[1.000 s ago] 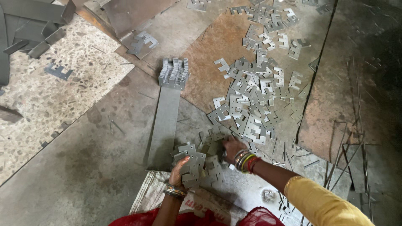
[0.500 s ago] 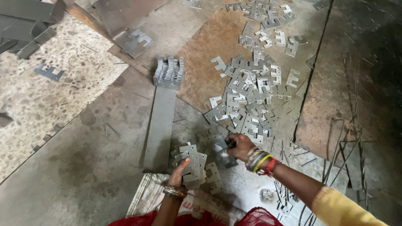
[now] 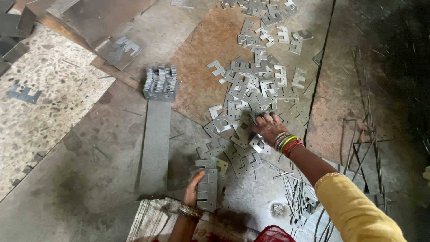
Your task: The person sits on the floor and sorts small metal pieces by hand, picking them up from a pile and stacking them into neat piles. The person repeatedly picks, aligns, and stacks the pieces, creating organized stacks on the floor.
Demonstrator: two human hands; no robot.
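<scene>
1. The left hand point(image 3: 193, 188) grips a stack of E-shaped metal plates point(image 3: 207, 188) on edge, near the sacking point(image 3: 150, 222).
2. The right hand point(image 3: 268, 127), fingers spread, presses flat on the scattered plates point(image 3: 251, 89) farther right.
3. A long steel strip point(image 3: 156, 143) lies left, with a packed bundle point(image 3: 160, 83) at its far end.

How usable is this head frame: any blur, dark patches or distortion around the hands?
Head view: light is soft and even over the left hand holding a stack of plates and the right hand on the loose plates; both read sharp enough. The far right floor falls into deep shadow. No glare; slight wide-angle stretch at the edges.
</scene>
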